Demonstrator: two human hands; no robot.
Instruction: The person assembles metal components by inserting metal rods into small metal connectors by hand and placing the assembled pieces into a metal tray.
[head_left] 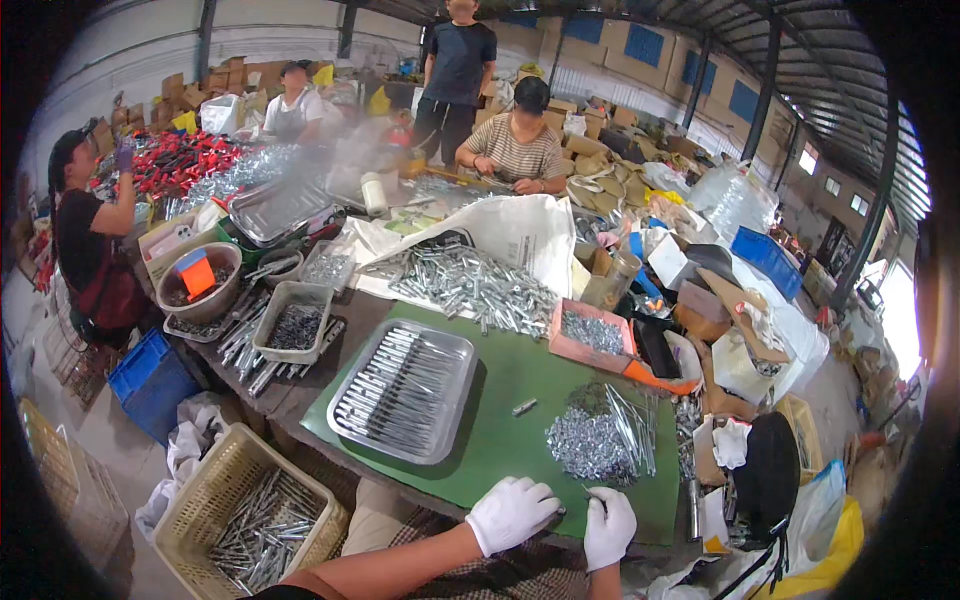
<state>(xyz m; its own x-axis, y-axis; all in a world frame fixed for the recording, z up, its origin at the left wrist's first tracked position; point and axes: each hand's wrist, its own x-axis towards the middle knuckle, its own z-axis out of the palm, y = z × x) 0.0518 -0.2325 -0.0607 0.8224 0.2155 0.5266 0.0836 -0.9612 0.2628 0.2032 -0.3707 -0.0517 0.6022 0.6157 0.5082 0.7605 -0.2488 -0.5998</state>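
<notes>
The worker's left hand (pixel 512 515), in a white knit glove, curls low over the near edge of the green mat (pixel 500 385), pinching a small metal bit (pixel 561 511) at its fingertips; its exact shape is too small for me to make out. The right hand (pixel 608 525), gloved too, is bent just beside it, and I can't tell whether its fingers grip anything. The bit should be light, rigid and hard to break, perhaps slippery under cloth, so I'd hold it by its sides between thumb and forefinger. Beyond the hands lies a mound of fittings (pixel 590 448), stubby, bright and loose, with long, thin, straight rods (pixel 634 432) fanned beside it. 1 bolt (pixel 524 407) lies alone on the smooth mat; its round barrel could roll. Left of it, the shallow, round-cornered metal tray (pixel 463 352) holds close rows of thick-ended, slim-shanked pieces.
</notes>
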